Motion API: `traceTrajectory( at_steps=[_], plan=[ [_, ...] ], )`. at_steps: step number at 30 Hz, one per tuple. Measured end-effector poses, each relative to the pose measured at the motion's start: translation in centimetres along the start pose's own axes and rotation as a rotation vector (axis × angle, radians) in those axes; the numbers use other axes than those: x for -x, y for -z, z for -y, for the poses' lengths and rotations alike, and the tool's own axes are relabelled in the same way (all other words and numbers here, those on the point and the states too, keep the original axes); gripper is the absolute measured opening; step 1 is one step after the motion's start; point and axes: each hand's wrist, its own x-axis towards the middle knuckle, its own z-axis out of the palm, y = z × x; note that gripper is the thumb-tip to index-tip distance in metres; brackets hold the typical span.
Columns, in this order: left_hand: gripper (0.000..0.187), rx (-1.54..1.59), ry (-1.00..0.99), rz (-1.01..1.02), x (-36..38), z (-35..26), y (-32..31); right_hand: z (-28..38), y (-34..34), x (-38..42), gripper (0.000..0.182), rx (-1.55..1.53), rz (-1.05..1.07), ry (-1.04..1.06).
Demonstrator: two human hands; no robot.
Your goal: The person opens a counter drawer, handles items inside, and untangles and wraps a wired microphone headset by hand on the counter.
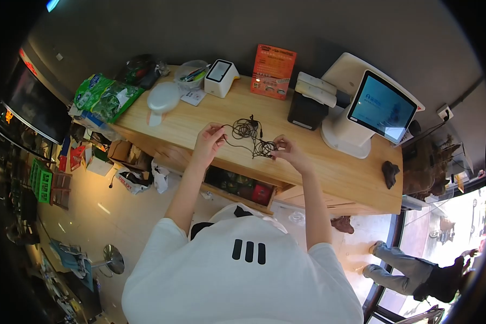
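Observation:
A tangled black cable lies in loose coils on the wooden counter, partly lifted between my two hands. My left hand pinches one strand at the left of the tangle. With closed fingers, my right hand grips the bunched loops on the right side. Below my hands, a drawer stands pulled out from the counter, with dark items and a red item inside that I cannot make out.
Along the counter's back are a green plastic bag, a white scanner box, an orange sign, a black printer and a screen terminal. A dark lump sits at the right end. Another person stands by the doorway.

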Motion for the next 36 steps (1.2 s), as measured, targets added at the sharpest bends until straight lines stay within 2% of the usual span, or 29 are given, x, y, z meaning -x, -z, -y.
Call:
traceTrajectory(
  at_steps=[1, 5, 7, 8, 10, 11, 13, 14, 16, 17, 19, 22, 26, 28, 29, 31, 32, 34, 36],
  plan=[
    [0.008, 0.001, 0.006, 0.005, -0.2, 0.0, 0.4, 0.8, 0.5, 0.6, 0.031, 0.039, 0.045, 0.001],
    [0.007, -0.119, -0.041, -0.025, -1.3, 0.2, -0.1, 2.1, 1.7, 1.6, 0.04, 0.064, -0.02, -0.121],
    [0.007, -0.169, -0.075, -0.051, -1.2, 0.0, -1.3, 1.3, 0.3, 0.6, 0.045, 0.47, -0.124, -0.107],
    [0.007, -0.243, -0.068, -0.023, -1.2, -0.2, -2.1, 0.1, -0.6, 0.1, 0.045, 0.469, -0.126, -0.106],
    [0.008, -0.316, -0.063, 0.004, -1.1, -0.7, -3.4, -2.5, -2.8, -0.6, 0.045, 0.693, -0.115, 0.164],
    [0.009, -0.325, -0.077, -0.013, -1.1, -0.9, -3.9, -3.4, -3.8, -0.9, 0.045, 0.693, -0.115, 0.165],
    [0.009, -0.335, -0.091, -0.032, -0.9, -1.8, -4.5, -4.0, -5.7, -1.4, 0.042, 1.098, -0.236, 0.462],
    [0.009, -0.332, -0.11, -0.013, -0.7, -2.3, -4.9, -4.1, -6.1, -1.9, 0.042, 1.096, -0.235, 0.461],
    [0.009, -0.331, -0.13, -0.003, -0.3, -3.1, -5.1, -3.9, -6.9, -2.9, 0.036, 0.814, -0.267, 0.396],
    [0.009, -0.32, -0.137, -0.004, -0.1, -3.4, -5.2, -3.7, -7.2, -3.2, 0.036, 0.811, -0.262, 0.398],
    [0.008, -0.31, -0.146, -0.006, 0.3, -3.9, -5.3, -3.1, -7.8, -3.7, 0.027, 0.334, -0.123, 0.131],
    [0.008, -0.252, -0.141, -0.042, 0.8, -4.5, -5.4, -3.7, -8.2, -5.1, 0.025, 0.317, -0.002, 0.016],
    [0.009, -0.205, -0.175, -0.034, 1.2, -5.1, -5.2, -4.4, -9.2, -5.5, 0.033, 0.123, 0.028, 0.119],
    [0.009, -0.227, -0.18, -0.039, 1.2, -5.3, -4.8, -3.0, -9.3, -5.0, 0.04, 0.009, -0.012, -0.074],
    [0.009, -0.27, -0.212, -0.063, 1.1, -5.2, -4.1, -2.9, -8.7, -5.0, 0.04, 0.009, -0.011, -0.074],
    [0.009, -0.314, -0.243, -0.087, 0.9, -5.1, -2.7, -2.7, -6.7, -4.8, 0.043, 0.231, 0.137, -0.117],
    [0.009, -0.339, -0.253, -0.11, 0.7, -5.0, -1.8, -2.9, -6.2, -4.3, 0.043, 0.231, 0.135, -0.118],
    [0.009, -0.363, -0.261, -0.13, 0.4, -4.5, -0.5, -3.6, -4.9, -3.4, 0.045, -0.108, 0.114, 0.031],
    [0.008, -0.392, -0.245, -0.198, 0.0, -3.8, 0.3, -3.5, -3.3, -2.6, 0.041, -0.07, 0.101, 0.033]
  ],
)
